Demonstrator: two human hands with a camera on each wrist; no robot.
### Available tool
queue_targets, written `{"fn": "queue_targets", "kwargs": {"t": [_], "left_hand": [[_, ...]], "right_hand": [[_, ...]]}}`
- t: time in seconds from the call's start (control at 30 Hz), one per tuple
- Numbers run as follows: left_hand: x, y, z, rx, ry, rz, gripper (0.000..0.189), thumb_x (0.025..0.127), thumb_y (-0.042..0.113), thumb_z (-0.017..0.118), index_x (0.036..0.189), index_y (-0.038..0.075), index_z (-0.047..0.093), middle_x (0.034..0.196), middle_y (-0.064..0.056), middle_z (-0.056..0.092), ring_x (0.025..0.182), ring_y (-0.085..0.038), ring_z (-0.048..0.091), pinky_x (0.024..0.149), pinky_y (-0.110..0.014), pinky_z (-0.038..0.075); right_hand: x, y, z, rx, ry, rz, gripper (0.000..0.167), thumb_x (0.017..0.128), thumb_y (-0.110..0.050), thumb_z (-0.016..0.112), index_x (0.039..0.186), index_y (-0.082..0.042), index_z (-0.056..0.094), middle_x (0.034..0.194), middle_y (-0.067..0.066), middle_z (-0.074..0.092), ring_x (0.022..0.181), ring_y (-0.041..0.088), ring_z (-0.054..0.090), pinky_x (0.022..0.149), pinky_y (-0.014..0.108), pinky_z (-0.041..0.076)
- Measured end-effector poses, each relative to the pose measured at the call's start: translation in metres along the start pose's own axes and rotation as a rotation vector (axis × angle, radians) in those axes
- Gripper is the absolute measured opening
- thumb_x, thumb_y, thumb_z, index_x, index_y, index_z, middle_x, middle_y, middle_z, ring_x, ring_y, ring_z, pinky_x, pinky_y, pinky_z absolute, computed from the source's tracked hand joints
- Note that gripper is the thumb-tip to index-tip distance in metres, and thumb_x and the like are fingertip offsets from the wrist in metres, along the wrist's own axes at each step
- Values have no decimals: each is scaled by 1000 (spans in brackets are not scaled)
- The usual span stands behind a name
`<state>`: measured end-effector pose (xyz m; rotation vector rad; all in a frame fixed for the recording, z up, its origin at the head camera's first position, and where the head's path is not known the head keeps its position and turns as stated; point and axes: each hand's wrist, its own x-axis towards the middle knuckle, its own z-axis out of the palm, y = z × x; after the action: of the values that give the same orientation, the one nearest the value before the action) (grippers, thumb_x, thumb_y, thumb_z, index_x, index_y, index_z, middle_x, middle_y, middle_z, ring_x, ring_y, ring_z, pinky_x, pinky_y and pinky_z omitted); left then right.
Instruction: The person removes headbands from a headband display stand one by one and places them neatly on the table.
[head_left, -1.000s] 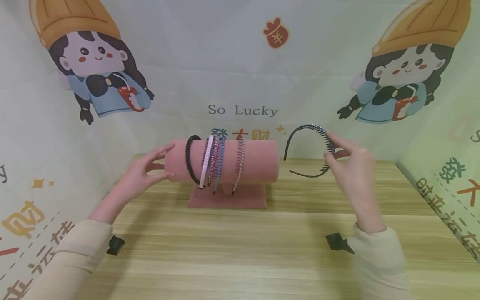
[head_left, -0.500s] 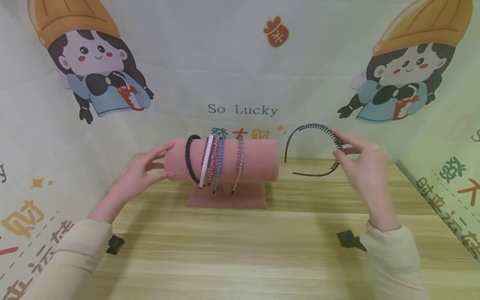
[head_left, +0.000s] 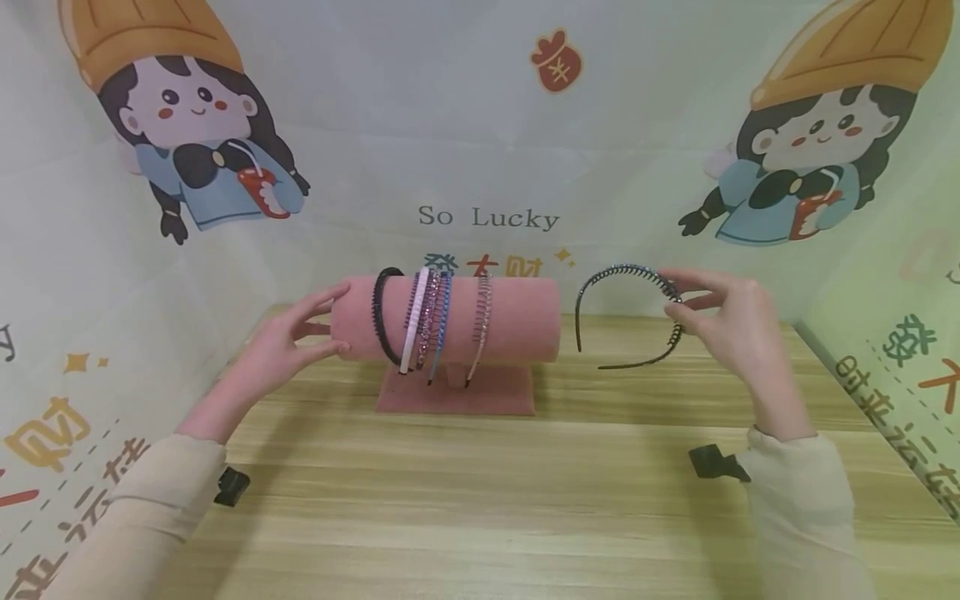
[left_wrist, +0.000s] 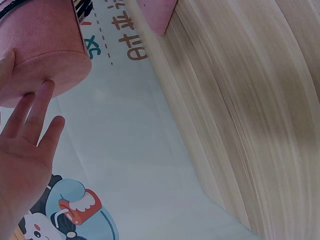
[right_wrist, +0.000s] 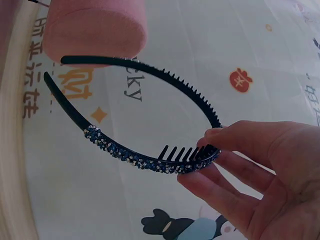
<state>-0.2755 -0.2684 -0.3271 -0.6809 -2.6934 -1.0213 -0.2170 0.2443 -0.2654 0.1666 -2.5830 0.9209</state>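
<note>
My left hand (head_left: 281, 346) holds the left end of a pink, velvet-like roll display stand (head_left: 525, 321), with thumb on its side and some fingertips against the end face (left_wrist: 60, 75). Several headbands sit around the roll: a black one (head_left: 378, 317), a white one (head_left: 410, 329), a sparkly pinkish-purple one (head_left: 427, 329), a blue one (head_left: 442, 312) and a pale beaded one (head_left: 483, 325). Right of the roll, my right hand (head_left: 738, 333) pinches a dark toothed headband (right_wrist: 132, 157) with blue glittering stones. Its two tips point toward the roll's right end, apart from it.
The stand's flat pink base (head_left: 457, 400) rests on a wood-grain table (head_left: 465, 500). A printed white cloth (head_left: 450, 108) rises behind and along both sides. Small black devices (head_left: 231, 486) show beside the sleeves.
My right hand has moved right, away from the roll, with the headband; during the last half second the headband has dropped slightly. The left hand and stand keep their place.
</note>
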Motion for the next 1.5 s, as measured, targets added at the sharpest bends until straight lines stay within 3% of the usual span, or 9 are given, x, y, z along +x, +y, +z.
{"fn": "queue_targets", "kwargs": {"t": [0.2,0.4,0.7,0.9,1.1,1.33,1.5], "left_hand": [[0,1,0,0,-1,-2,80,90,25,73,154,41,29,151,-19,46,117,-42,63,96,-59,52],[0,0,-1,0,0,-1,80,90,25,73,154,41,29,151,-19,46,118,-41,63,95,-57,53],[0,1,-1,5,-5,-7,79,90,26,73,154,41,29,151,-19,47,118,-42,63,94,-56,54],[0,0,-1,-5,-6,1,80,90,25,73,154,40,29,152,-18,45,117,-40,64,98,-59,51],[-1,-1,-2,-6,-4,3,80,89,24,73,154,40,29,152,-17,45,116,-39,65,101,-62,47],[-4,0,-4,-1,4,-11,80,89,26,73,154,41,29,151,-18,46,117,-39,64,96,-58,52],[-2,1,-3,-14,-7,-21,79,90,28,73,153,43,29,152,-16,46,120,-39,63,95,-55,54]], "right_hand": [[11,17,5,7,-86,-48,41,92,-16,70,133,-15,63,125,16,68,102,35,70,63,24,51],[23,31,13,60,-169,-59,42,92,-13,70,133,-12,62,127,18,67,83,19,74,61,23,56],[46,52,27,94,-280,-73,40,96,-8,63,135,-8,59,137,20,60,109,39,66,71,32,62],[60,62,35,139,-364,-62,40,98,-10,60,138,-6,57,137,25,57,109,38,67,76,38,62],[71,74,49,187,-415,-44,42,97,-6,61,139,-3,55,137,27,56,104,25,69,77,37,62],[80,90,73,250,-478,-31,43,97,-4,59,139,-1,54,136,28,57,111,32,67,77,38,62],[78,97,83,274,-500,-20,42,97,-2,57,138,2,53,136,30,56,117,45,61,78,39,62]]}}
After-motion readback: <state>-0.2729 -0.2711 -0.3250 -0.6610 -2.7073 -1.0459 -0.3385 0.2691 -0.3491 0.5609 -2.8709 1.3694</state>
